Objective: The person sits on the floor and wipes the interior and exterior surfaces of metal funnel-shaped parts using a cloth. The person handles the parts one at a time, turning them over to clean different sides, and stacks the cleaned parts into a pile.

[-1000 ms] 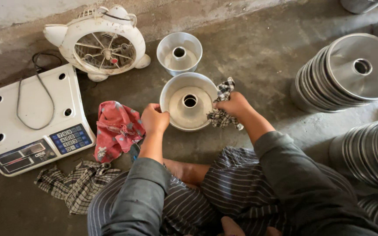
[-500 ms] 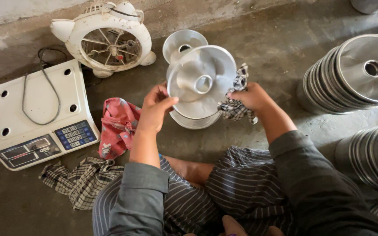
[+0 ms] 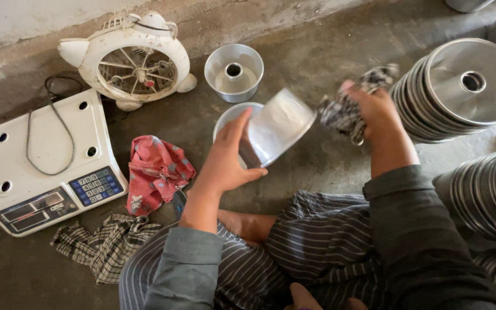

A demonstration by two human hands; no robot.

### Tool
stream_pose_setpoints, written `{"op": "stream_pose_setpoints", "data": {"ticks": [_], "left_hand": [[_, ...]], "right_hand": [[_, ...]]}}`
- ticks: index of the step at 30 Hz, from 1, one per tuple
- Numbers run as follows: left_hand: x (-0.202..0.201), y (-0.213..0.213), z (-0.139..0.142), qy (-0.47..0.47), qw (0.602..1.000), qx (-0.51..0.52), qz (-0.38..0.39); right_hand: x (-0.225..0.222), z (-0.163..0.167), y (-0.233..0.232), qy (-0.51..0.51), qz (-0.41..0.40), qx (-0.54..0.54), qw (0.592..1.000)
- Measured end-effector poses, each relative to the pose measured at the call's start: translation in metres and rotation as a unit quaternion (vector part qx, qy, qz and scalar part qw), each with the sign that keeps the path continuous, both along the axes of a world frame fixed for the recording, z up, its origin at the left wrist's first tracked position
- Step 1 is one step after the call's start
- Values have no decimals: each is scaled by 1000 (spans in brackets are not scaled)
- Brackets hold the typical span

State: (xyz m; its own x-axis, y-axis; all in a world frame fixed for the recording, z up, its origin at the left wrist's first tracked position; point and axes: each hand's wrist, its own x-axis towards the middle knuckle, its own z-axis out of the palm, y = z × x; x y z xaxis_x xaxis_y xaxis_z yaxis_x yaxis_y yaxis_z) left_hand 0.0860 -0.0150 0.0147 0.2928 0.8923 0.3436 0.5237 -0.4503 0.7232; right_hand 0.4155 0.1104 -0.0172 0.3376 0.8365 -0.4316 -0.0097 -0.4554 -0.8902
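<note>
My left hand grips a shiny metal ring-shaped cake pan, lifted and tilted on its side above another pan that rests on the floor. My right hand is raised to the right of it and clutches a dark checked rag. The held pan is blurred by motion. A further tube pan stands upright on the concrete behind them.
A white fan and a white weighing scale with its cord lie at the left. A red patterned cloth and a checked cloth lie near my knee. Stacks of pans fill the right side.
The pan has been lifted off the one under it and turned on its side in my left hand. My right hand with the rag has swung up and to the right.
</note>
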Motion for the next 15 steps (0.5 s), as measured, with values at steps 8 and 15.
{"op": "stream_pose_setpoints", "data": {"ticks": [8, 15], "left_hand": [[5, -3, -4, 46, 999, -27, 10], [-3, 5, -18, 59, 991, -114, 30]], "right_hand": [[40, -20, 15, 274, 55, 135, 951], [30, 0, 3, 153, 41, 106, 982]]}}
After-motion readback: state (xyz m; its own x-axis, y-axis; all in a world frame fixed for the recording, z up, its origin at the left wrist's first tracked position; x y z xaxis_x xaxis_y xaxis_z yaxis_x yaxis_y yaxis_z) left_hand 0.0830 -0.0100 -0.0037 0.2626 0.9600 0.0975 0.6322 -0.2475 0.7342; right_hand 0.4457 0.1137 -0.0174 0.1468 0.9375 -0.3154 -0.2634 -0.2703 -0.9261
